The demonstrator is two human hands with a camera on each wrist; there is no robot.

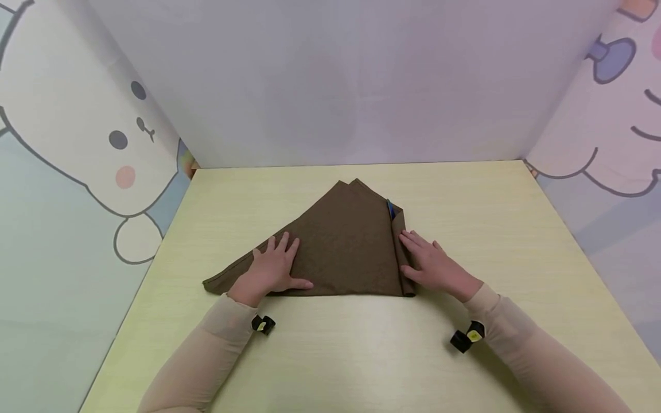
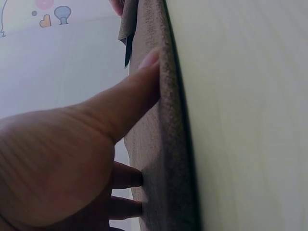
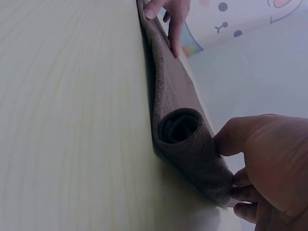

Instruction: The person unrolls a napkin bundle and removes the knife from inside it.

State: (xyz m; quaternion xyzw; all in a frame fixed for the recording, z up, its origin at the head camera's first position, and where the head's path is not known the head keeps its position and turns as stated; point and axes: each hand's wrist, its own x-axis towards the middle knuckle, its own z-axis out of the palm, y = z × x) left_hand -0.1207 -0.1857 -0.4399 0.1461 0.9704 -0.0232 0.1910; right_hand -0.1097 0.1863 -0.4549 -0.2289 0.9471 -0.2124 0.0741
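Note:
A brown cloth (image 1: 346, 241) lies folded on the table, roughly a triangle with its long straight edge toward me. Its right side is turned into a narrow roll (image 1: 407, 287), whose spiral end shows in the right wrist view. A thin blue piece (image 1: 391, 209) peeks out at the roll's far end; its kind is unclear. My left hand (image 1: 271, 269) rests on the left part with fingers spread, the thumb along the near edge. Against the roll's outer side, the thumb and fingertips of my right hand (image 1: 434, 267) press with the fingers fairly straight.
The pale wood-grain table (image 1: 341, 350) extends around the cloth. A plain light wall (image 1: 330, 86) stands at the back, with cartoon-printed panels (image 1: 77, 115) on both sides. Each wrist wears a small black camera (image 1: 263, 325).

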